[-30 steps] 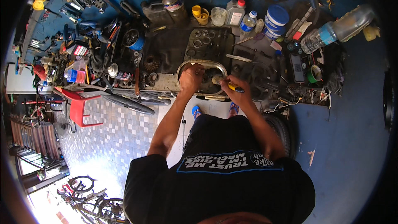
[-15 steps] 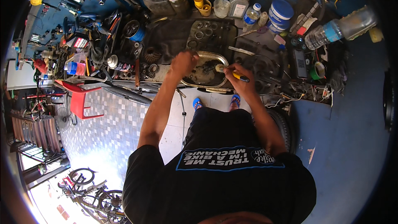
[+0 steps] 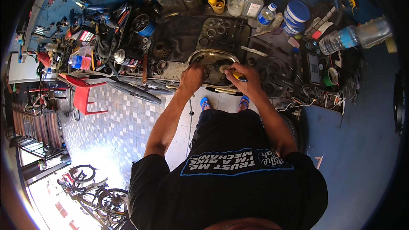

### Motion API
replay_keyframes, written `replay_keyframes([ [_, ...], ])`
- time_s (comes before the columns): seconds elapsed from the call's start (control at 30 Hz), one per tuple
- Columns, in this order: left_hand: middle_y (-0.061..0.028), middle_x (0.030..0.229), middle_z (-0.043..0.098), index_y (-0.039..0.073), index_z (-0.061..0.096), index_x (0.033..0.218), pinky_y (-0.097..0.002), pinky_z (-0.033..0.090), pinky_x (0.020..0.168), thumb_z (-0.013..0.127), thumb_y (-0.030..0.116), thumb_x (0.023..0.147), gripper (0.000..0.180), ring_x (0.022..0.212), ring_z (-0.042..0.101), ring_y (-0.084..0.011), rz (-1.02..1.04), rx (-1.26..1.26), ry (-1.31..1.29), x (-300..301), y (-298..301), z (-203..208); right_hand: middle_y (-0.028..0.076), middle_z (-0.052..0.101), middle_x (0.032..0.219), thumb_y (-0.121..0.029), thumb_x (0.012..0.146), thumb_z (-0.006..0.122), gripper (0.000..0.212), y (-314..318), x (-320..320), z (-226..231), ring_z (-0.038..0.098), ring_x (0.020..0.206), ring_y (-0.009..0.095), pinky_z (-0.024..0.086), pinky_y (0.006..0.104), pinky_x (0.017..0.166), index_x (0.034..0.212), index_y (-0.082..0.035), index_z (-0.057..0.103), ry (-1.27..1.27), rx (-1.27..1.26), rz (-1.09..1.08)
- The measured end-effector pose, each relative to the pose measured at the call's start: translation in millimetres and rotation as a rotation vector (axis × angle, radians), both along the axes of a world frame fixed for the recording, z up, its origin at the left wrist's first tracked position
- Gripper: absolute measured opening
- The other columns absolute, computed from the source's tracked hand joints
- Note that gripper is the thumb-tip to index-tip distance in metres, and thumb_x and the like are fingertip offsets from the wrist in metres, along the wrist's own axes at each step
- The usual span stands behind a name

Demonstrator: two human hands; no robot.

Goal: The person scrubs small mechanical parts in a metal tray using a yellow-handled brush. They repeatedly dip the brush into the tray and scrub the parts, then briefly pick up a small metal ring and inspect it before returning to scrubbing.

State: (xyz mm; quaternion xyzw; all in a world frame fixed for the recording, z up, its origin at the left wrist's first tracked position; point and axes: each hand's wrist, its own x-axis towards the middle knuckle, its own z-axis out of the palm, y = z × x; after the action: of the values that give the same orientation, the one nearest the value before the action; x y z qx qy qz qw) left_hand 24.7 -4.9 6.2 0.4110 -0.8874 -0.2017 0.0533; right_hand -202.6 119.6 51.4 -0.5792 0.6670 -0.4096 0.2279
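A metal tray (image 3: 212, 51) with a rounded rim lies at the bench's near edge, holding murky liquid and dark, greasy parts. In my right hand (image 3: 246, 79) is a brush (image 3: 241, 77) with a yellow and black handle. Its pale bristles are down inside the right part of the tray, against or close to a dark part. My left hand (image 3: 193, 78) is closed at the tray's left side, fingers curled down over the rim. What those fingers hold, if anything, is hidden.
Small rings (image 3: 211, 32) sit on a dark board behind the tray. A sprocket cassette (image 3: 162, 50) and spray can (image 3: 121, 58) are to the left; a chainring (image 3: 275, 70) lies right. Bottles and a blue tub (image 3: 295, 15) line the back. A red chair (image 3: 85, 96) stands left.
My left hand has come down from above the tray to its left inner side. My right hand keeps the brush, now lower and tilted in the tray. The whole view has shifted slightly.
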Motion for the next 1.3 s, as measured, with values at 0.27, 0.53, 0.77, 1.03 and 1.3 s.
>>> replay_keyframes([
  [0.27,-0.0148,0.115,0.07,0.009,0.073,0.118,-0.0488,0.061,0.091,0.08,0.01,0.085,0.034,0.113,0.067,-0.0358,-0.034,-0.099,0.144,-11.2,8.1,-9.6,0.01,0.079,0.092,-0.031,0.093,0.08,0.023,3.5,-6.2,3.4,0.078,0.086,0.03,0.059,0.0391,0.073,0.1,-0.01,0.074,0.059,0.003,-0.019],
  [0.53,-0.0089,0.106,0.074,0.003,0.07,0.128,-0.0308,0.062,0.076,0.071,-0.005,0.09,0.039,0.095,0.07,-0.0151,0.232,0.43,0.858,-15.9,-4.4,-33.8,0.01,0.076,0.088,-0.039,0.096,0.078,0.03,-4.6,-10.7,-13.4,0.074,0.086,0.03,0.057,0.039,0.073,0.1,-0.01,0.074,0.407,0.061,0.035],
  [0.77,-0.0103,0.097,0.076,-0.003,0.07,0.122,-0.0286,0.061,0.07,0.072,-0.001,0.096,0.026,0.08,0.073,-0.0144,0.302,0.416,0.786,-25.5,5.2,-9.1,0.011,0.072,0.085,-0.039,0.1,0.076,0.037,-33.4,11.9,10.0,0.07,0.078,0.02,0.053,0.0337,0.072,0.102,-0.003,0.069,-0.28,0.118,-0.005],
  [1.03,-0.0106,0.094,0.077,-0.005,0.072,0.118,-0.0293,0.062,0.066,0.076,0.004,0.096,0.024,0.077,0.074,-0.0131,0.385,0.492,0.757,-28.5,8.3,8.7,0.009,0.066,0.078,-0.034,0.1,0.076,0.033,-34.6,8.5,5.2,0.061,0.07,0.014,0.049,0.0321,0.066,0.096,-0.002,0.069,-0.151,-0.119,-0.007],
  [1.3,-0.0134,0.1,0.077,-0.007,0.071,0.121,-0.0302,0.064,0.066,0.08,0.002,0.092,0.032,0.079,0.073,-0.0147,0.376,0.475,0.707,-26.1,16.4,6.0,0.013,0.072,0.083,-0.029,0.091,0.085,0.028,-27.7,5.9,6.7,0.071,0.076,0.027,0.054,0.0379,0.068,0.094,-0.004,0.072,-0.035,-0.132,-0.027],
])
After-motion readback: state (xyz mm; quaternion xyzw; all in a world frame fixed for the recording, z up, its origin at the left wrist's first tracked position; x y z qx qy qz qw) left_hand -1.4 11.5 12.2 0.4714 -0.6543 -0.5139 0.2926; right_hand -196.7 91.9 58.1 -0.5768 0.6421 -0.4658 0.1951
